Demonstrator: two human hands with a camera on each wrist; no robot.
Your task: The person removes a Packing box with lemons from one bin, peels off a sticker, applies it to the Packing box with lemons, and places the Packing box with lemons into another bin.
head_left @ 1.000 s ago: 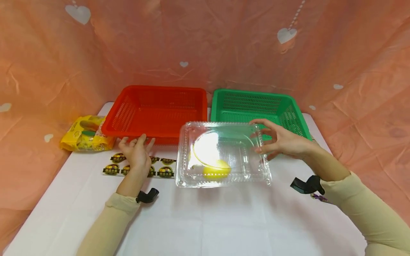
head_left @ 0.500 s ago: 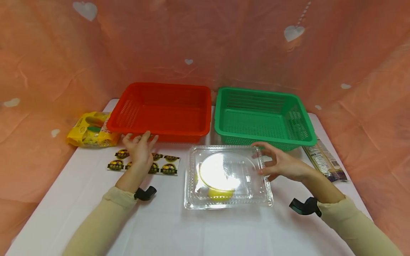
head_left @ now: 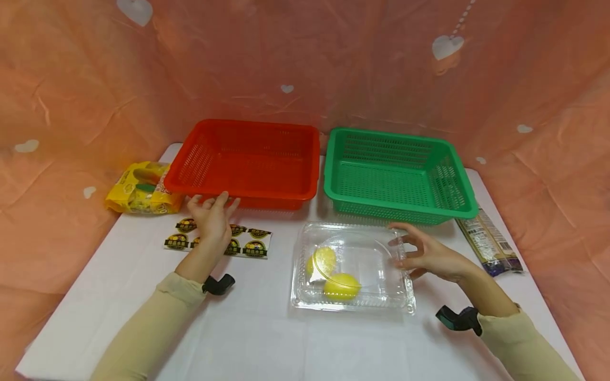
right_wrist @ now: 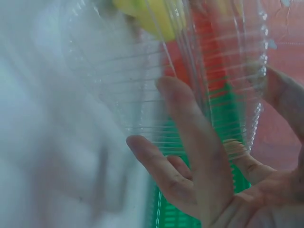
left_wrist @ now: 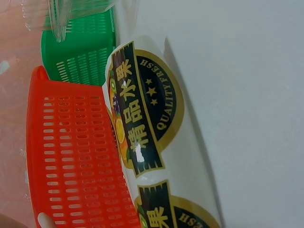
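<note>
Right hand (head_left: 431, 256) grips box (head_left: 369, 248) at three o'clock, lemons (head_left: 342, 287) inside toward eight; left hand (head_left: 213, 222), fingers loose, nears basket (head_left: 281, 202) at seven.

a clear, ribbed plastic box (head_left: 374, 264) sits level in front of the green basket (head_left: 400, 209), its shiny lid down, with two yellow fruits (head_left: 342, 286) side by side towards its left end. left of it, on the white table (head_left: 267, 333), lies a white strip of round black-and-gold labels (head_left: 254, 247), bowed upward.
</note>
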